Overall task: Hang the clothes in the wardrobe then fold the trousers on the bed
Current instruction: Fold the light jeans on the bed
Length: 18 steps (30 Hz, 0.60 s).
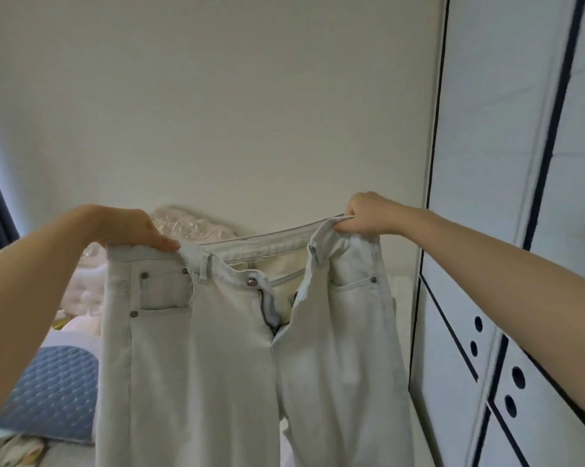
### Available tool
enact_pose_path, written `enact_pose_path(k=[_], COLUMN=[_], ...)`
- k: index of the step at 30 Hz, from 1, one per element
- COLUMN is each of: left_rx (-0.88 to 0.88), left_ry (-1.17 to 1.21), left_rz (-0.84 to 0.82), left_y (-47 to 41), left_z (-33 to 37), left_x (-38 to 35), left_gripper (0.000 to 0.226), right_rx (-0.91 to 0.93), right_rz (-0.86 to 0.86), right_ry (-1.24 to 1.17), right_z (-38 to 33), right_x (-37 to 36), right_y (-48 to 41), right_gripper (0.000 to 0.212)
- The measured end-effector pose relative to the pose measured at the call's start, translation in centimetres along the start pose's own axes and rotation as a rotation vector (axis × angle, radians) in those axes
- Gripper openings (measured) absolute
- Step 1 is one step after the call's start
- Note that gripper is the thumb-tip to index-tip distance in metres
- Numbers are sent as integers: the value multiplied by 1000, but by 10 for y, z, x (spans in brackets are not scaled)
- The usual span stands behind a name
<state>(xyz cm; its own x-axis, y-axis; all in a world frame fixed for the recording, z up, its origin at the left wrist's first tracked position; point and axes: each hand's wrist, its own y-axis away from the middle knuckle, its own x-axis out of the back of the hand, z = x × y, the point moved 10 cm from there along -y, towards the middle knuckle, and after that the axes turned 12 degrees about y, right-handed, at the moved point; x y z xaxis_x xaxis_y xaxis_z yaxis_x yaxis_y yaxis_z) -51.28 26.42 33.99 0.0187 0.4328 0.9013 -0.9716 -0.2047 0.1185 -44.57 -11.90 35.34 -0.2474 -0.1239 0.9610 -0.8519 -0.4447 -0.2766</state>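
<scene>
A pair of pale, washed-out jeans (216, 348) hangs upright in front of me, its front facing me, fly unzipped and button undone. My left hand (129, 229) grips the waistband at its left corner, thumb laid along the top edge. My right hand (368, 214) pinches the waistband at its right corner, slightly higher than the left. The legs drop past the bottom of the frame, so their ends are hidden. The bed (65, 453) lies below and to the left, mostly covered by the jeans.
A white wardrobe (506, 230) with dark trim and round finger holes stands closed along the right. A blue quilted pillow (55, 392) lies at lower left, with pale pink bedding (190, 224) heaped behind the jeans against a plain wall. A dark curtain edges the far left.
</scene>
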Motion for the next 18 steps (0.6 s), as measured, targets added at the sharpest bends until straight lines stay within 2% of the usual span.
enact_pose_path(k=[2, 7, 14, 18], left_rx=[11, 83, 158, 200], left_ry=[-42, -45, -2, 33], left_rz=[17, -8, -16, -95], left_y=[-54, -175, -310, -353], left_z=[-25, -96, -213, -263], left_x=[-17, -82, -197, -277], left_gripper=[86, 53, 59, 55], right_rx=[28, 64, 116, 136], right_rz=[-73, -212, -294, -346], right_ry=[18, 70, 170, 176], right_z=[-6, -17, -36, -45], right_x=[-45, -166, -345, -439], right_y=[-38, -139, -244, -280], right_gripper=[49, 52, 63, 58])
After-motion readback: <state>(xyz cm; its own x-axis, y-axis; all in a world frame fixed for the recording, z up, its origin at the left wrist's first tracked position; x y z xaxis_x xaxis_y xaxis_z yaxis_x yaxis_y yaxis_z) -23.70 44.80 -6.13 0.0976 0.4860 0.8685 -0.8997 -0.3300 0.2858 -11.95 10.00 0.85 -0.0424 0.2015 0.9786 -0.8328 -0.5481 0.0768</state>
